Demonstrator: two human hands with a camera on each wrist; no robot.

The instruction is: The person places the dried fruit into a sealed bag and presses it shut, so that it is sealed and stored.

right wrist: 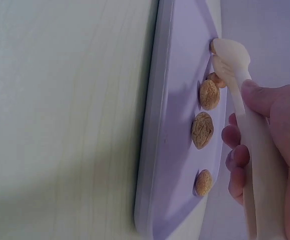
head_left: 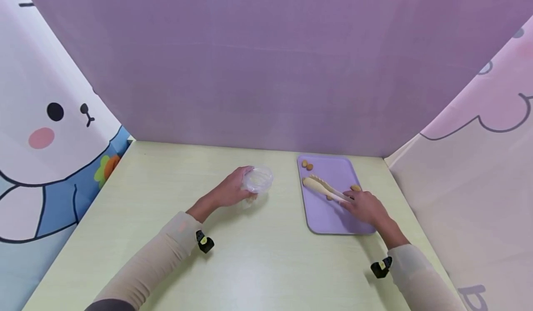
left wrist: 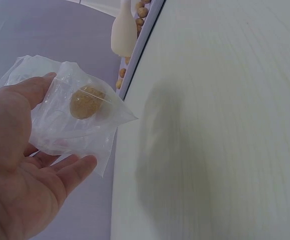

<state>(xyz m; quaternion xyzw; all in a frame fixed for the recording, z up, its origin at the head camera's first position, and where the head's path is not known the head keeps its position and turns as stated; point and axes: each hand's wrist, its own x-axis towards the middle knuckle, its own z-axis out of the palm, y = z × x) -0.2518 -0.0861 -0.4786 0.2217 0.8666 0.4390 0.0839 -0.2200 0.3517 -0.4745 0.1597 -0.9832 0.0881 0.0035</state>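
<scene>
My left hand (head_left: 231, 189) holds a clear plastic bag (head_left: 258, 181) by its sides above the table, thumb on one side and fingers on the other. Inside the bag, in the left wrist view, lies a round brown nut-like piece (left wrist: 86, 102). With my right hand (head_left: 367, 208) I grip cream-coloured tongs (head_left: 317, 186) over a lilac tray (head_left: 329, 223). Several wrinkled brown nut-like pieces (right wrist: 202, 131) lie on that tray. At the tongs' tips, in the right wrist view, one more piece (right wrist: 212, 46) shows partly, the rest of it hidden.
The pale wooden table (head_left: 245, 260) extends around the tray and under both arms. A purple wall panel (head_left: 266, 70) stands behind it. Printed cloths hang on both sides, the left one (head_left: 54, 163) showing a cartoon animal.
</scene>
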